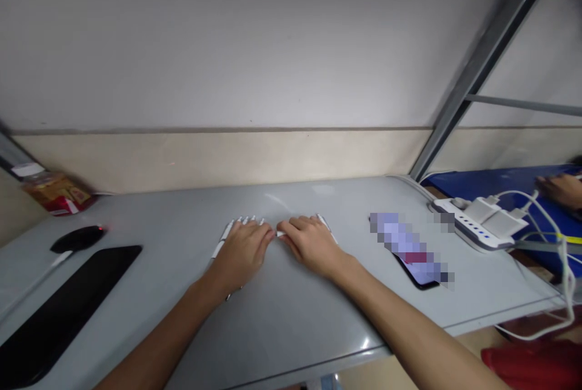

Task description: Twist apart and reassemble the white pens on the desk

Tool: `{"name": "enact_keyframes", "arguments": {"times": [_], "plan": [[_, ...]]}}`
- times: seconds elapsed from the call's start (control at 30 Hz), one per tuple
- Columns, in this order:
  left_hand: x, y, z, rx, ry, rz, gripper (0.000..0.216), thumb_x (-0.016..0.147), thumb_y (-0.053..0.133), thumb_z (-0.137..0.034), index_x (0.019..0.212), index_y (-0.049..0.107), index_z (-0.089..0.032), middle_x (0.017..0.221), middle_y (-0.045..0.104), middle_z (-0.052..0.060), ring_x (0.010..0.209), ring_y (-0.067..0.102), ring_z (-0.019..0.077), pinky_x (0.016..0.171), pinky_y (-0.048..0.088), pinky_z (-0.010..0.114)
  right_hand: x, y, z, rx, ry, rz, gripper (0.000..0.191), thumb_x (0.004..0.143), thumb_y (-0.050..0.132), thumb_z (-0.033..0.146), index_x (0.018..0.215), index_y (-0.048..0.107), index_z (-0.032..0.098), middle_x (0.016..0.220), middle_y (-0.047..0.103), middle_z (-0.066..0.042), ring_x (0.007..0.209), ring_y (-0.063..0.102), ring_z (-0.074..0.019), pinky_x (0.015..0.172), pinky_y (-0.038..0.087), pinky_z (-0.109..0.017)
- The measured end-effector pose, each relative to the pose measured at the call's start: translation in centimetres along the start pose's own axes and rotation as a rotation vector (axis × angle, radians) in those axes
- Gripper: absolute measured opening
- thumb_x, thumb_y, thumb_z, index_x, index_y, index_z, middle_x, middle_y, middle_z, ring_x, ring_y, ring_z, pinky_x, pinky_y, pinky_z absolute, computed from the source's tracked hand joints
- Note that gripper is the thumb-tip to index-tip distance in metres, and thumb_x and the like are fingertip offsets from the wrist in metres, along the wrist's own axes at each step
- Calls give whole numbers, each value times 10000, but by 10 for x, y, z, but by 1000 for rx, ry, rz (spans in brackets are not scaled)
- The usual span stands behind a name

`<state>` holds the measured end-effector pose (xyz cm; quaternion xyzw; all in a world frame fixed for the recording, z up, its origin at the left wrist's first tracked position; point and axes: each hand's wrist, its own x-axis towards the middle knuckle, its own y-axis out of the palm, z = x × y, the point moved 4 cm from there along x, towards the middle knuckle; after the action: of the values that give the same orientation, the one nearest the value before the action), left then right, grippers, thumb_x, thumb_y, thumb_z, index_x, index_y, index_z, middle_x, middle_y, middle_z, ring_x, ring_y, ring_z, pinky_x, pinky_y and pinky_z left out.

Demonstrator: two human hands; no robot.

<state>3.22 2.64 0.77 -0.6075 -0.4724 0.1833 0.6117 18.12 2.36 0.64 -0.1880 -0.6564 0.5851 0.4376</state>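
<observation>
Head view: a person's two bare hands rest palm down, close together, over a grey table (282, 341). The left hand (245, 250) and right hand (313, 241) both have bent fingers, the tips partly hidden; whether either grips anything, I cannot tell. A white strip (219, 248) shows along the left hand's outer side, another white piece (326, 227) beside the right hand's outer side, and a small white bit (279, 233) between the hands at the right fingertips. Right of the hands lie a phone (416, 259), its screen pixelated, and, farther out, a white power strip (468, 229) with plugs. Left of them are a black slab (68, 311), a dark device (78, 238) with a red light, and a white-lidded jar (59, 193).
</observation>
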Motion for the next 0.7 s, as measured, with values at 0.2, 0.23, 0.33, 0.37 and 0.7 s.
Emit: {"name": "enact_keyframes", "arguments": {"times": [0.2, 0.23, 0.33, 0.37, 0.7], "plan": [[-2, -3, 0, -31, 29, -73, 194, 939, 413, -332, 966, 550, -197, 941, 622, 54, 891, 538, 206, 806, 397, 367, 1, -2, 0, 8, 4, -10, 254, 1006, 332, 345, 1031, 552, 220, 917, 661, -47, 795, 596, -178, 711, 359, -295], [-2, -1, 0, -9, 34, -51, 212, 944, 401, -337, 955, 559, -197, 916, 627, 51, 878, 541, 208, 806, 392, 374, 1, -1, 0, 3, -3, -7, 245, 1004, 340, 337, 1027, 554, 219, 915, 662, -47, 800, 598, -180, 715, 361, -297], [-2, 2, 1, 48, 64, -9, 283, 970, 325, -297, 862, 568, -198, 822, 626, 44, 820, 535, 207, 777, 379, 373, 1, 0, 1, 0, -17, 2, 235, 1004, 344, 316, 1020, 555, 214, 919, 667, -52, 810, 606, -184, 721, 365, -298], [-1, 2, 0, 55, 75, -18, 290, 973, 312, -282, 847, 559, -196, 820, 623, 47, 814, 529, 207, 764, 377, 368, 0, 0, 1, 10, -16, 7, 241, 1006, 336, 317, 1031, 552, 214, 927, 670, -53, 806, 609, -182, 708, 365, -292], [-3, 3, -3, 105, 108, 69, 261, 976, 309, -272, 874, 538, -200, 849, 621, 44, 870, 531, 225, 793, 322, 388, -2, 3, 1, 39, -10, 61, 319, 1015, 282, 361, 1038, 556, 198, 928, 684, -65, 758, 628, -181, 596, 326, -266]]}}
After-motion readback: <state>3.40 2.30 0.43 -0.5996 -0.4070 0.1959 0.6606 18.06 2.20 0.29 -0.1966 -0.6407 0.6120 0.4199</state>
